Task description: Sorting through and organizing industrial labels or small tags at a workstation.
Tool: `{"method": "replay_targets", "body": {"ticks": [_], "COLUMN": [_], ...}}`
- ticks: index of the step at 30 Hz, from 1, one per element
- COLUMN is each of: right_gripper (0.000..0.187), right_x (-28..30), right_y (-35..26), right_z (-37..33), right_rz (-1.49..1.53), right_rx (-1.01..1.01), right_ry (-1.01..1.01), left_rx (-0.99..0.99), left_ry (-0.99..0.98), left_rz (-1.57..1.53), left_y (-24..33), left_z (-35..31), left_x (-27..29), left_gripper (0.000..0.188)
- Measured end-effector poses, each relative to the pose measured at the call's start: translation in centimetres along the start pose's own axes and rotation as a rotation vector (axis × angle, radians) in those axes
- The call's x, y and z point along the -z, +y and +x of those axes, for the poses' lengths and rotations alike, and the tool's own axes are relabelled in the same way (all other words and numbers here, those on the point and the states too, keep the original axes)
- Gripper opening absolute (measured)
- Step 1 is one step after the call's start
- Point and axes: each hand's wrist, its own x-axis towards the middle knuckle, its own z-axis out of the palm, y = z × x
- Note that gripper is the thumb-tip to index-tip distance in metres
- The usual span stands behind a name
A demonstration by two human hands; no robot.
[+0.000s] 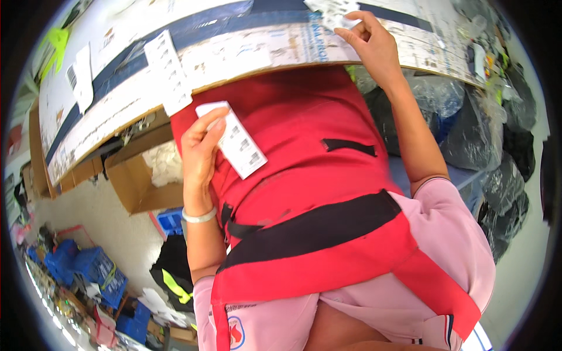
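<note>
The left hand [200, 146] pinched a white label strip [239, 141] just below the edge of the cardboard worktop [246, 50]; the right hand [370, 42], well apart from it, pressed fingertips onto a white sheet [333, 13] lying on that worktop's far side; a red apron [316, 175] hung beneath the worktop.

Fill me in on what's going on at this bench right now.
A person in a red apron stands at a work surface covered in printed sheets. The left hand holds a white strip of barcode labels up in front of the apron. The right hand reaches out onto the surface and grips a small white printed sheet there. An open cardboard box sits below the surface.
</note>
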Motion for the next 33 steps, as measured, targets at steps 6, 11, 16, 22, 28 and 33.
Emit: {"method": "replay_targets", "body": {"ticks": [6,11,16,22,28,33], "right_gripper": [0.022,0.018,0.015,0.011,0.018,0.019], "right_x": [-5.9,-8.2,-8.6,-9.1,-7.4,-8.0], "right_y": [-10.6,-10.5,-11.0,-9.9,-8.8,-8.4], "right_z": [-5.7,-6.4,-6.4,-5.1,-0.7,1.2], "right_rz": [0.646,0.887,0.924,0.622,0.635,0.612], "right_rx": [-0.191,-0.386,-0.335,0.243,-0.166,-0.203], "right_ry": [-1.034,-0.974,-0.838,-0.575,-0.574,-0.603], "left_rx": [-0.109,-0.027,-0.005,-0.014,0.058,0.064], "left_ry": [0.016,-0.102,-0.13,-0.191,-0.102,-0.09], "left_rz": [0.028,-0.091,0.043,0.139,-0.004,-0.014], "left_y": [0.5,0.7,0.2,-0.2,-1.3,-1.3], "left_z": [0.0,-0.6,-0.6,0.6,1.9,2.2], "left_x": [-2.1,-1.1,0.0,0.7,1.9,1.4], "left_gripper": [0.019,0.021,0.022,0.023,0.05,0.039]}}
